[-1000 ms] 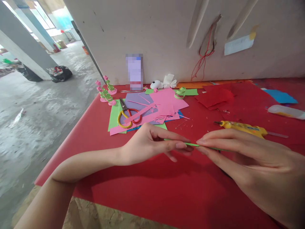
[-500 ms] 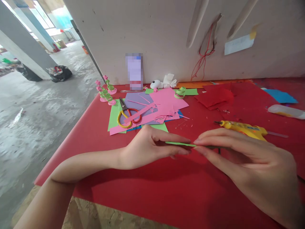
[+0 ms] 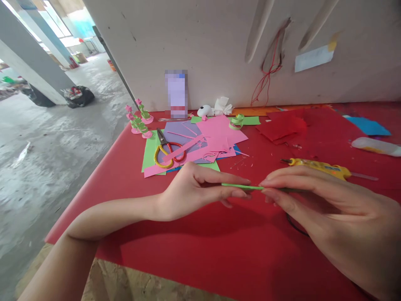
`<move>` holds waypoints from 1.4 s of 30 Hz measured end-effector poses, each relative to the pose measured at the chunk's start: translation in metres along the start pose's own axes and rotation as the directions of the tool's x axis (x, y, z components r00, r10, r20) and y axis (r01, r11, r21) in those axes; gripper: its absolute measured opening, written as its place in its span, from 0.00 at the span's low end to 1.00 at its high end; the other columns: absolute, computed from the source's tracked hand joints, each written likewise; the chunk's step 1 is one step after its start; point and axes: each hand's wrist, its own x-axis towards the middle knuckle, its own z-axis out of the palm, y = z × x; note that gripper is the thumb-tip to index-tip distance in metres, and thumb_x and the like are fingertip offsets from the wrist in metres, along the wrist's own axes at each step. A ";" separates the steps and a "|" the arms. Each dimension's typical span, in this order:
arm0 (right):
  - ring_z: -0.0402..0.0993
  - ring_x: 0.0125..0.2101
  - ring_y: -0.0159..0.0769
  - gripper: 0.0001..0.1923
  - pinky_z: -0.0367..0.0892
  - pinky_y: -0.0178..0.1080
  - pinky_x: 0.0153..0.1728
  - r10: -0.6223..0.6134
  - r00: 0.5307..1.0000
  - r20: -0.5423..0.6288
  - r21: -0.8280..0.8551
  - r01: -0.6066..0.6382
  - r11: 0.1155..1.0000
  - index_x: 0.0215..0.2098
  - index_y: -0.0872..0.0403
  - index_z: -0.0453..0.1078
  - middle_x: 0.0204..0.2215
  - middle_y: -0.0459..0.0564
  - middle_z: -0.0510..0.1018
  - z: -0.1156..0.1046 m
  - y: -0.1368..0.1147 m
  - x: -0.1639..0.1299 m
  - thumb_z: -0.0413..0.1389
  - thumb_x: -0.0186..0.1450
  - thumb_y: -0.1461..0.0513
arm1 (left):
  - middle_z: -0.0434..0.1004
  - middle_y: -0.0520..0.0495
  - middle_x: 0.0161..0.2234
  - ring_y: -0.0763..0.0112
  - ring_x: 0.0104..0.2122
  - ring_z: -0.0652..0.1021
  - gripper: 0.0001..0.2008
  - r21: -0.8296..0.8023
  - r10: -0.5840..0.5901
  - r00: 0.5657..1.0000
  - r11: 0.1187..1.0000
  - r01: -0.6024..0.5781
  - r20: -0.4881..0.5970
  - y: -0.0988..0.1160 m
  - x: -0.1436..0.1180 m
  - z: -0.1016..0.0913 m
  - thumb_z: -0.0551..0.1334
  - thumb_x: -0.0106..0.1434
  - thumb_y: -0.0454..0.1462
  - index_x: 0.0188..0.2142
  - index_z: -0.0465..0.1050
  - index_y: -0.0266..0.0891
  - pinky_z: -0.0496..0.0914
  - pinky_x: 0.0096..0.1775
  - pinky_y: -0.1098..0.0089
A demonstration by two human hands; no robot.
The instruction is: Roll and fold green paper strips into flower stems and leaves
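A thin green paper strip, seen nearly edge-on, is held between my two hands above the red table. My left hand pinches one end between thumb and fingers. The other end is gripped by the fingertips of my right hand, whose fingers hide part of it. Behind my left hand lie scissors with yellow and red handles, on sheets of pink paper, purple paper and green paper. A curled green strip rests at the back of the pile.
Small pink-and-green paper flowers stand at the table's left edge. A yellow glue gun lies behind my right hand, near a clear bottle. Red paper and a blue sheet lie farther back. A blurred upright rectangle leans on the wall.
My right hand has shifted slightly right and the fingertips of both hands have drawn a little apart. More of the green strip shows between them.
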 end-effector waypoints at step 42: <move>0.74 0.25 0.25 0.07 0.72 0.24 0.25 0.279 0.939 0.203 0.371 -0.337 0.865 0.31 0.48 0.71 0.26 0.39 0.77 0.007 -0.006 0.002 0.61 0.53 0.64 | 0.82 0.47 0.28 0.73 0.28 0.82 0.08 0.250 0.110 0.993 0.961 -0.116 0.037 -0.001 -0.001 0.003 0.61 0.59 0.33 0.32 0.79 0.32 0.77 0.31 0.83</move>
